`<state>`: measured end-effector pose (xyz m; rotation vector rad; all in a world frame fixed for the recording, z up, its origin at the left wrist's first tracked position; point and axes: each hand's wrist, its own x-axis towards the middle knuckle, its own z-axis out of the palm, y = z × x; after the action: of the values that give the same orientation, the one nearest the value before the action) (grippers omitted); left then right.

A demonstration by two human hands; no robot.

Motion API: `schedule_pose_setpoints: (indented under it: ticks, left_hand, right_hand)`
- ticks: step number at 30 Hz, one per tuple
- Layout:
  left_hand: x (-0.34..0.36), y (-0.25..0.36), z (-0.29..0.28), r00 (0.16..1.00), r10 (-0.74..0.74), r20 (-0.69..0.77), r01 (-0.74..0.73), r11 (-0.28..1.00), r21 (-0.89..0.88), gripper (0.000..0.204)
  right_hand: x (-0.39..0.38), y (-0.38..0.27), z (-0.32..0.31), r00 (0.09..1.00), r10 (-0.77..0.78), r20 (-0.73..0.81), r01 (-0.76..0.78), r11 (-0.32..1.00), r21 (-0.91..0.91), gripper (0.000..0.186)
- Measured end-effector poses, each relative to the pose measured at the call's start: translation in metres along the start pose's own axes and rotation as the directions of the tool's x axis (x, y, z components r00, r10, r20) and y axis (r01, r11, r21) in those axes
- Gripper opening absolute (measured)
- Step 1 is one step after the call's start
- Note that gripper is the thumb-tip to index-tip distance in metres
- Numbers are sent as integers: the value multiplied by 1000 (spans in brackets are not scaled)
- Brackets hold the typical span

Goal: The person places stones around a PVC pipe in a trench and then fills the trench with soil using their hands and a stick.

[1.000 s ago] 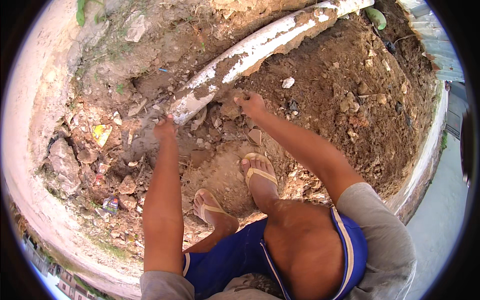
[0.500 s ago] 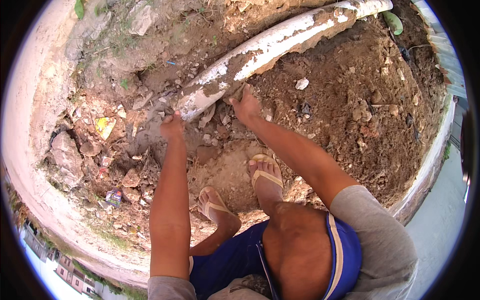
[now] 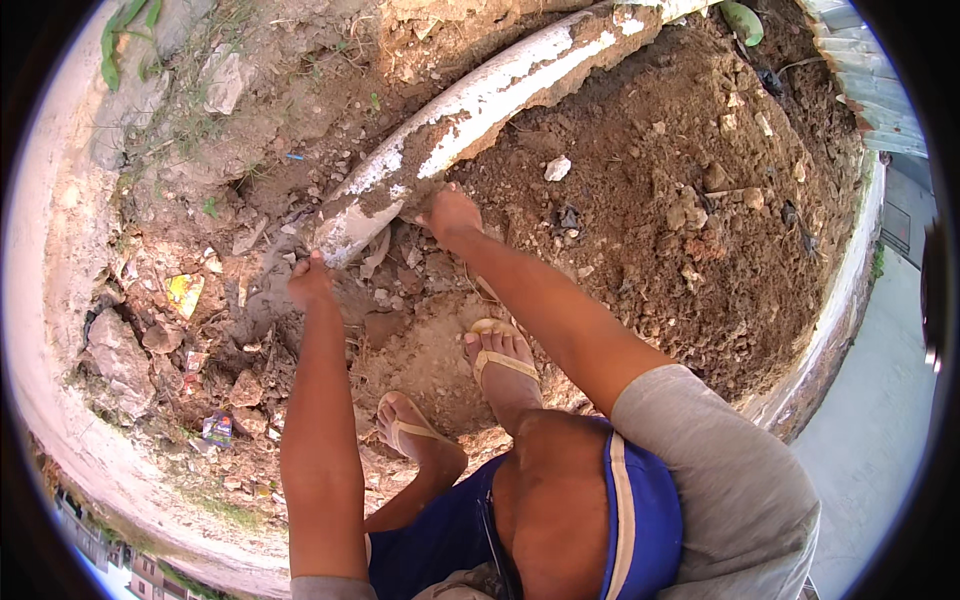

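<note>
A long white pipe (image 3: 500, 92), caked with brown mud, lies slantwise over the dirt from upper right to its near end at middle left. My left hand (image 3: 311, 279) is closed at that near end, fingertips against its edge. A short way up the pipe, my right hand (image 3: 452, 213) is curled in at the lower side, its fingertips partly hidden by the pipe and soil. Both arms reach forward, and the pipe rests on the ground along most of its length.
Loose brown soil (image 3: 640, 240) with stones is heaped on the right, beside a corrugated sheet (image 3: 870, 75). A yellow wrapper (image 3: 184, 294) and a large rock (image 3: 118, 352) lie on the left. My sandalled feet (image 3: 505, 362) stand just below the pipe's near end.
The whole view has turned slightly, shifting the scene leftward. My right hand's thumb and fingers, more spread before, are now curled closer in at the pipe. The pipe shows no clear movement.
</note>
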<state>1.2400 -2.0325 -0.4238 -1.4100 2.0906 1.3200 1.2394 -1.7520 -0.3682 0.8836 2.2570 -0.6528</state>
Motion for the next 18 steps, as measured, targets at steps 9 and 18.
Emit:
schedule_pose_setpoints:
  ticks: [9, 18]
  left_hand:
    - [4, -6, -4, 996, 86, 24, -82, 987, -141, 27]
    - [-14, -17, 14, 991, 123, 56, -110, 975, -195, 22]
  right_hand:
    - [-36, 57, -62, 888, -455, 68, 455, 890, 8, 42]
    - [-125, 140, -99, 917, -396, 40, 397, 917, -21, 49]
